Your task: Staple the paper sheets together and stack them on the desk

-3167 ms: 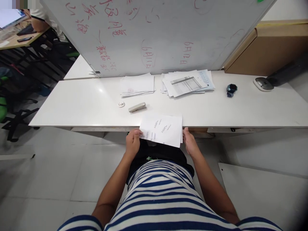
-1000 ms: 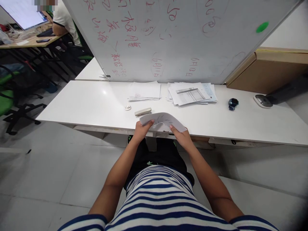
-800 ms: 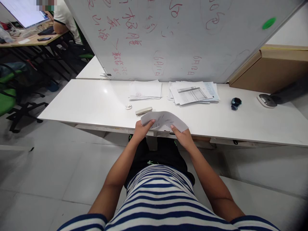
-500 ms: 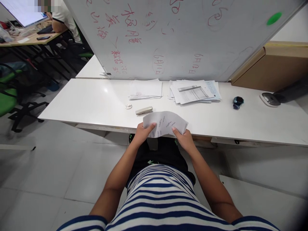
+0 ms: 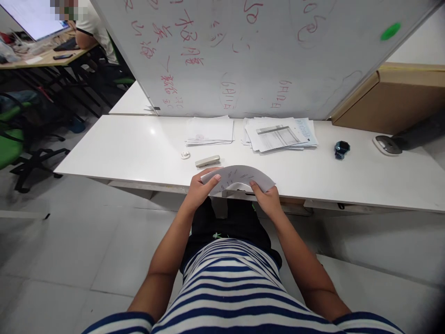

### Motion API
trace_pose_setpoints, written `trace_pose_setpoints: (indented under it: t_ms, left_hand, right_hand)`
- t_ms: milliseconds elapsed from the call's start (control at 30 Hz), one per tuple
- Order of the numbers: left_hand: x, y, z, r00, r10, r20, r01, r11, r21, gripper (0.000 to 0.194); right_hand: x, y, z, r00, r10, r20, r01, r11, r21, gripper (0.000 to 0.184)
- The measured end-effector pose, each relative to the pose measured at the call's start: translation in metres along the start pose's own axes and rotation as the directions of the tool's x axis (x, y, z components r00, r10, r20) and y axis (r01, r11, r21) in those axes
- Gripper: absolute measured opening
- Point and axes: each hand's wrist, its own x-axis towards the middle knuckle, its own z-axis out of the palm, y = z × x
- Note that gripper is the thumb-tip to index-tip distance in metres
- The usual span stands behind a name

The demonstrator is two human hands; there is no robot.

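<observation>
Between my hands bends a printed sheet of paper (image 5: pixel 239 175), arched upward over the table's front edge; whether it is one sheet or several I cannot tell. My left hand (image 5: pixel 200 188) grips its left end, thumb on top. At the right end, my right hand (image 5: pixel 267 197) holds it the same way. Just beyond the paper lies a light grey stapler (image 5: pixel 207 161). Left of the stapler is a small white object (image 5: pixel 185 155). Farther back are a thin stack of papers (image 5: pixel 210 131) and a larger, untidy paper pile (image 5: pixel 280 135).
A whiteboard (image 5: pixel 257 60) with red writing stands along the back of the white table (image 5: pixel 132 148). To the right are a dark wristwatch (image 5: pixel 342 149), a computer mouse (image 5: pixel 387 144) and a cardboard box (image 5: pixel 396 99). Another person (image 5: pixel 99 35) sits at a desk at far left.
The paper has gone from a gentle wave to a strong upward arch. My left hand has shifted a little left; the right hand has barely moved.
</observation>
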Motion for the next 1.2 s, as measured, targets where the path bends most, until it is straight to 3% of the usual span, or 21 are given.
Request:
trace_pose_setpoints:
  t_ms: [167,400,500,667,733,800,867,933,1000,1067,1200]
  left_hand:
    - [-0.002,-0.005,0.0,0.996,-0.029,-0.081,0.035,0.997,0.072,0.033]
    - [-0.002,0.006,0.005,0.995,0.062,-0.076,-0.052,0.99,0.131,0.027]
    - [-0.001,0.008,0.006,0.997,0.032,-0.074,-0.023,0.992,0.125,0.029]
    - [0.003,0.005,0.002,0.991,-0.129,-0.021,0.13,0.991,0.045,0.038]
    - [0.007,0.0,-0.001,0.994,-0.114,-0.006,0.114,0.988,0.1,0.042]
    - [0.015,-0.006,-0.006,0.999,-0.022,-0.027,0.028,0.971,0.238,0.042]
    - [0.026,-0.017,-0.011,0.993,0.111,-0.034,-0.082,0.878,0.472,0.041]
    - [0.04,-0.03,-0.017,0.975,0.221,0.012,-0.163,0.679,0.715,0.046]
    - [0.053,-0.043,-0.022,0.968,0.236,0.091,-0.2,0.496,0.845,0.052]
    - [0.064,-0.054,-0.024,0.974,0.187,0.132,-0.199,0.41,0.89,0.052]
    - [0.075,-0.064,-0.024,0.982,0.153,0.115,-0.162,0.344,0.925,0.043]
  right_hand:
    - [0.0,0.004,0.004,0.995,-0.053,0.082,0.057,0.997,-0.047,0.036]
    - [-0.004,-0.001,0.002,0.998,0.047,0.052,-0.044,0.998,-0.051,0.041]
    - [-0.003,-0.003,0.001,0.995,0.068,0.071,-0.065,0.997,-0.046,0.043]
    - [-0.009,0.003,-0.011,0.966,0.231,0.115,-0.228,0.973,-0.037,0.048]
    - [-0.013,0.013,-0.017,0.947,0.299,0.12,-0.298,0.954,-0.027,0.048]
    - [-0.018,0.025,-0.022,0.93,0.351,0.105,-0.353,0.936,-0.005,0.049]
    - [-0.023,0.035,-0.026,0.914,0.399,0.068,-0.401,0.916,0.019,0.049]
    - [-0.026,0.041,-0.03,0.897,0.441,0.046,-0.443,0.895,0.049,0.048]
    - [-0.028,0.042,-0.033,0.881,0.471,0.038,-0.472,0.877,0.083,0.046]
    - [-0.029,0.041,-0.035,0.869,0.494,0.032,-0.494,0.862,0.114,0.043]
    - [-0.029,0.04,-0.037,0.857,0.514,0.027,-0.511,0.844,0.165,0.04]
